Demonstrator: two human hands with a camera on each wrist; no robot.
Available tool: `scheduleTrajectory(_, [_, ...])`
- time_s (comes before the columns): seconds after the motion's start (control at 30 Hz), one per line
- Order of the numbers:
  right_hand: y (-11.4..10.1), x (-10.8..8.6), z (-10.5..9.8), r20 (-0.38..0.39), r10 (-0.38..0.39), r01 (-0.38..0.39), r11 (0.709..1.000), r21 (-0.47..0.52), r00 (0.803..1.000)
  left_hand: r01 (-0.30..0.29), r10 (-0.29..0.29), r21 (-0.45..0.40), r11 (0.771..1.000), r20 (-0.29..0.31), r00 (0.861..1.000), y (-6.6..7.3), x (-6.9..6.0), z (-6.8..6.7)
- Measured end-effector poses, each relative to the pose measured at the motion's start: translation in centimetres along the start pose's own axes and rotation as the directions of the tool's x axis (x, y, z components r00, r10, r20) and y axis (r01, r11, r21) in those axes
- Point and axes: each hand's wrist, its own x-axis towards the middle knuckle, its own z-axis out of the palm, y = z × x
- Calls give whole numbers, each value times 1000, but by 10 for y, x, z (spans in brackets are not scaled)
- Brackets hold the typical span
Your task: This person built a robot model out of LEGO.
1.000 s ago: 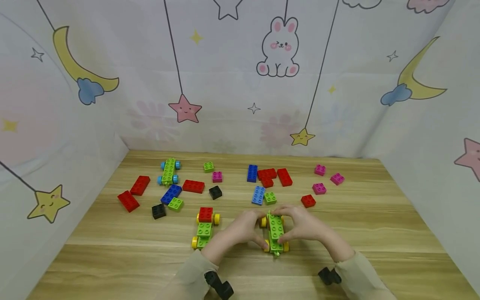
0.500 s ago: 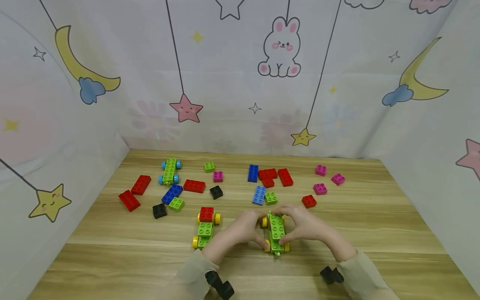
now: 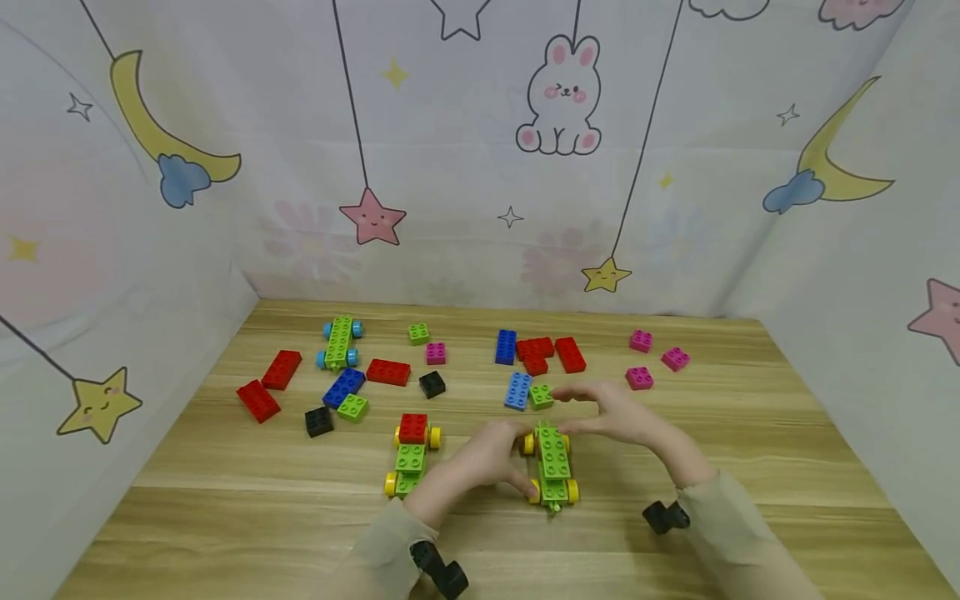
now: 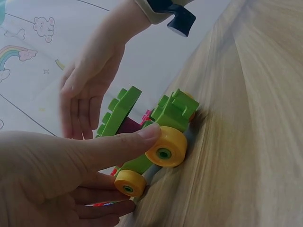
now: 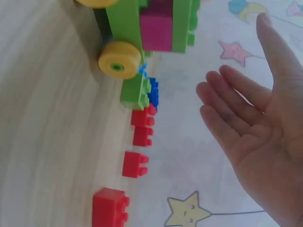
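In the head view a green block-built toy car (image 3: 554,462) with yellow wheels stands on the wooden table. My left hand (image 3: 491,454) holds it from its left side. In the left wrist view the thumb lies on one yellow wheel (image 4: 168,146) and the fingers are by the other. A magenta brick (image 5: 156,30) is sandwiched between the car's green base and a long green brick on top. My right hand (image 3: 611,412) is raised beyond the car, fingers apart and holding nothing. Near its fingertips is a small green brick (image 3: 541,396).
Left of my left hand stands another yellow-wheeled car (image 3: 411,458) with a red brick on it. A blue-wheeled green base (image 3: 340,342) is at the back left. Loose bricks lie across the back, among them a light blue one (image 3: 517,391) and a magenta one (image 3: 639,378).
My right hand has let go of the toy car and moved up and away, toward the back. It now covers the spot where a red brick showed. The left hand has stayed put.
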Motion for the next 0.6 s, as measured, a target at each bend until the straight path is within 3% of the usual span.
scheduleTrajectory(0.23, [11,20,-14,-87,19,-23,999,-45,996,-7,7,-7,1000,8,1000,-1,0,-1])
scheduleTrajectory(0.6, [29,52,-14,-197,39,-53,996,-69,980,5,-5,-11,1000,12,1000,1,-1,-2])
